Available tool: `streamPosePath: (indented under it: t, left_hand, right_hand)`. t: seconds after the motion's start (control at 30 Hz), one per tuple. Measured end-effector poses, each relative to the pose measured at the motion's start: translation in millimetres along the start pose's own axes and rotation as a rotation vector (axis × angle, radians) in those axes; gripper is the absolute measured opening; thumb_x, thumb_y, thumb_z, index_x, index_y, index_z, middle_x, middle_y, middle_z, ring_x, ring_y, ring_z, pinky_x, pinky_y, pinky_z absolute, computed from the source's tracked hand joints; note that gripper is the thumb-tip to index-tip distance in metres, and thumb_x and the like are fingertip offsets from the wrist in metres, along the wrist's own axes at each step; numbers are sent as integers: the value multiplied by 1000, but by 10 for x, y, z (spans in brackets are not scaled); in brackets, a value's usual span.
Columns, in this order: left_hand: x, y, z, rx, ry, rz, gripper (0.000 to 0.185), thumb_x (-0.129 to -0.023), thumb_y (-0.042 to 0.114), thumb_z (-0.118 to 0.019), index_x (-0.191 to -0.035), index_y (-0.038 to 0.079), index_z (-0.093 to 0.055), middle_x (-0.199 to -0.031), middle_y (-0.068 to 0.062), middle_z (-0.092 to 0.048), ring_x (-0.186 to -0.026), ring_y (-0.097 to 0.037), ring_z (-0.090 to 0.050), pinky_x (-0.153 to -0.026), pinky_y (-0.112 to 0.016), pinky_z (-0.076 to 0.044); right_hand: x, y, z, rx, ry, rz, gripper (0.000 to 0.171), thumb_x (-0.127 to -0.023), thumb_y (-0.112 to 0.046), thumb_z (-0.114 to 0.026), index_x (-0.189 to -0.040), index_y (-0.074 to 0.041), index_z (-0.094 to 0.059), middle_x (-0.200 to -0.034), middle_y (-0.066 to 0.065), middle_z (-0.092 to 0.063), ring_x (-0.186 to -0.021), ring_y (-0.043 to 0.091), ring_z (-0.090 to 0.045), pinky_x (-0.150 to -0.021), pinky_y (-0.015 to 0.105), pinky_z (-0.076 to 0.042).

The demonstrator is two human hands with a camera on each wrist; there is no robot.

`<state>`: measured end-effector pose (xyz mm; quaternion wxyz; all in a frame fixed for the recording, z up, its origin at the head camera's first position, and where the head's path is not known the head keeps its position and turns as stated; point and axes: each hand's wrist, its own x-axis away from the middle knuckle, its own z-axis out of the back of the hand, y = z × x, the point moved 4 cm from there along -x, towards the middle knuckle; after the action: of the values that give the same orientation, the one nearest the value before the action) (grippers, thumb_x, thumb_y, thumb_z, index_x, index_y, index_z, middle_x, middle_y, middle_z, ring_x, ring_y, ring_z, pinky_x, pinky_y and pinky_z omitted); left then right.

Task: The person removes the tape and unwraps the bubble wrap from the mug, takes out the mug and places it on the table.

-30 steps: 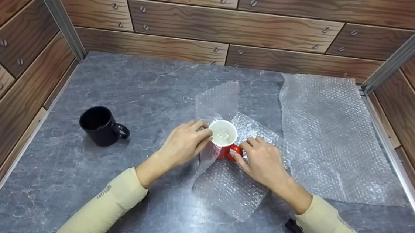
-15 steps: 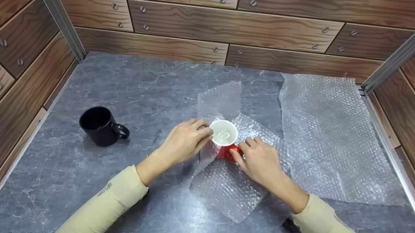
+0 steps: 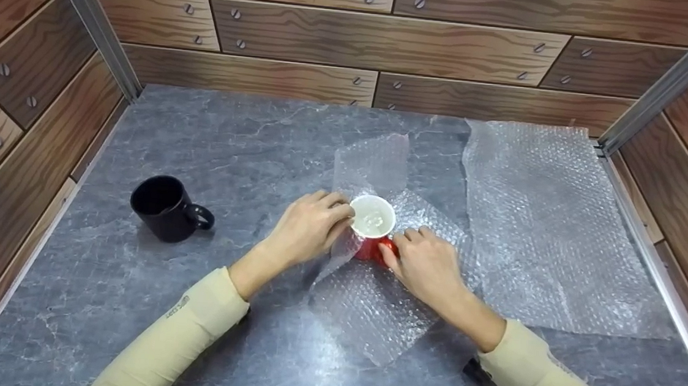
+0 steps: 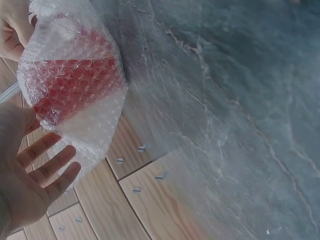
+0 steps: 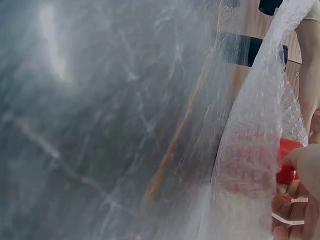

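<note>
A red mug (image 3: 372, 218) with a white inside stands upright at the middle of the table, on a sheet of bubble wrap (image 3: 377, 312). One part of the sheet is folded up over the mug's left side. My left hand (image 3: 309, 226) pinches that fold at the rim between thumb and forefinger; in the left wrist view the other fingers of the left hand (image 4: 35, 167) are spread. The bubble wrap (image 4: 75, 82) covers the red side there. My right hand (image 3: 427, 264) grips the handle, and the right wrist view shows its thumb over the red handle (image 5: 287, 162).
A black mug (image 3: 168, 208) stands at the left, its handle pointing right. Another large sheet of bubble wrap (image 3: 555, 234) lies flat at the right, beside the sheet under the red mug. Wood-patterned walls (image 3: 386, 43) enclose the table's back and sides.
The red mug and its wrap have turned slightly clockwise: the sheet's far corner has shifted right, its near corner left. The right hand has moved a little left with the handle.
</note>
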<state>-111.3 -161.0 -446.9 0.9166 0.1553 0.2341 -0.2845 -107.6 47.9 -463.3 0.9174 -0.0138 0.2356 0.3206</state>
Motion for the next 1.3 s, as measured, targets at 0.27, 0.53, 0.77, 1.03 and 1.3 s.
streamPosePath:
  t: [0.27, 0.53, 0.77, 1.03, 1.3]
  left_hand:
    - [-19, 28, 3, -45, 22, -4, 14, -105, 24, -65, -108, 15, -75, -116, -5, -76, -103, -25, -72, -87, -41, -63]
    - [6, 95, 29, -84, 41, 15, 13, -104, 25, -66, -105, 15, -74, -116, -5, -75, -105, -25, -72, -93, -42, -61]
    - [66, 243, 82, -154, 30, 22, 35, -98, 47, -71, -113, 16, -73, -122, -8, -75, -110, -29, -72, -96, -43, -60]
    - [145, 348, 79, -200, -11, 6, 52, -90, 57, -77, -119, 15, -70, -124, -8, -73, -111, -28, -71, -99, -42, -61]
    - [151, 326, 50, -212, -12, 8, 43, -88, 43, -82, -118, 16, -68, -126, -7, -73, -115, -27, -71, -101, -42, -60]
  right_hand:
    - [-7, -12, 3, -5, -6, -12, 37, -99, -42, -71, -87, -7, -77, -77, 9, -75, -65, 25, -65, -49, 36, -56]
    - [-6, -14, -5, 5, 19, -7, 37, -99, -42, -71, -83, -8, -75, -75, 9, -74, -63, 25, -64, -48, 37, -56]
    - [-1, -6, 1, 17, 29, 3, 37, -98, -41, -73, -83, -8, -75, -74, 8, -74, -63, 25, -64, -49, 35, -56]
    - [-5, -17, 6, 20, 9, -1, 37, -99, -41, -72, -83, -7, -75, -74, 8, -74, -62, 23, -63, -49, 33, -56]
    - [-12, -45, 9, 47, 42, 6, 39, -97, -41, -74, -77, -7, -73, -69, 6, -71, -58, 22, -60, -45, 33, -52]
